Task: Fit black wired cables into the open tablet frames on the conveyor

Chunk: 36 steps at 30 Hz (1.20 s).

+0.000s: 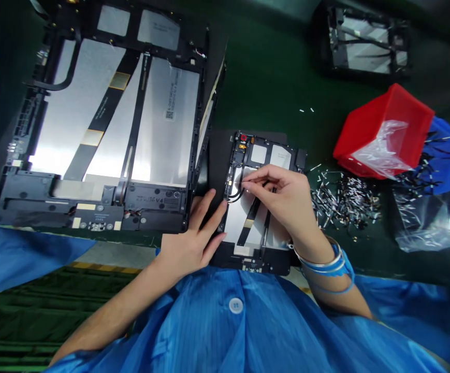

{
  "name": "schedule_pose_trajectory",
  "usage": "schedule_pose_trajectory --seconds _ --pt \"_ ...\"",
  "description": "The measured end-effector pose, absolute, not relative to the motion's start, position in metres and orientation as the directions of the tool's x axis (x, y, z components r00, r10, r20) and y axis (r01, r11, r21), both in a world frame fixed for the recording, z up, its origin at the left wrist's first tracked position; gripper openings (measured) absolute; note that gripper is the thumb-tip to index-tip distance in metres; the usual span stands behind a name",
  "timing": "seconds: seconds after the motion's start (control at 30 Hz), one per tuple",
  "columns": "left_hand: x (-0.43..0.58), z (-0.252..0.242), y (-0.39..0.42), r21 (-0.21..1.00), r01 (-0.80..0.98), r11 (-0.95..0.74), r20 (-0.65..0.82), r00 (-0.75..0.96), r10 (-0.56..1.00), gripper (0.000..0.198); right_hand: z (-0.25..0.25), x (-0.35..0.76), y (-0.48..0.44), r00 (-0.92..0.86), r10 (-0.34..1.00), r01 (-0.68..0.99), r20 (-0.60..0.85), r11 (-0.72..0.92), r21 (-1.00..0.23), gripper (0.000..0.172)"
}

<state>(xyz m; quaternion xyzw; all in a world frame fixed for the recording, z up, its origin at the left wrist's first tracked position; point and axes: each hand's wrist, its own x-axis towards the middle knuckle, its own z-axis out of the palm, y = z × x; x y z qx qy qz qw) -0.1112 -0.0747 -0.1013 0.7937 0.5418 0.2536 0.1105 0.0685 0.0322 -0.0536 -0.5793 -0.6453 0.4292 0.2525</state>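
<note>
An opened tablet [275, 155] lies in front of me on the green mat, its silver battery and black ribbon cables exposed. My left hand [193, 235] rests flat on its left edge, fingers stretched out. My right hand [287, 199] hovers over the middle, thumb and fingers pinched on a thin black cable [235, 194] near the left side of the frame. A wrist band [325, 264] circles my right wrist.
A second opened tablet [104, 119] fills the left. A third one [368, 41] lies at the far right. A red bin [383, 129] with a plastic bag, a blue bin [448, 153] and a heap of small parts [345, 199] sit to the right.
</note>
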Motion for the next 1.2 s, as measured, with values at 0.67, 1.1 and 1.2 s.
schedule_pose_trajectory --seconds 0.67,1.1,1.2 --pt "-0.103 -0.093 -0.065 0.404 0.819 -0.408 0.257 0.327 0.909 0.045 -0.047 0.069 0.067 -0.322 0.898 0.742 -0.301 0.042 -0.669 0.007" --pt "-0.107 -0.083 -0.05 0.337 0.73 -0.595 0.18 0.57 0.801 0.042 -0.044 0.063 0.062 -0.319 0.905 0.819 -0.279 0.115 -0.563 0.006" --pt "-0.107 -0.085 -0.047 0.316 0.727 -0.61 0.174 0.588 0.79 0.042 -0.044 0.068 0.053 -0.32 0.932 0.859 -0.172 0.208 -0.468 0.013"
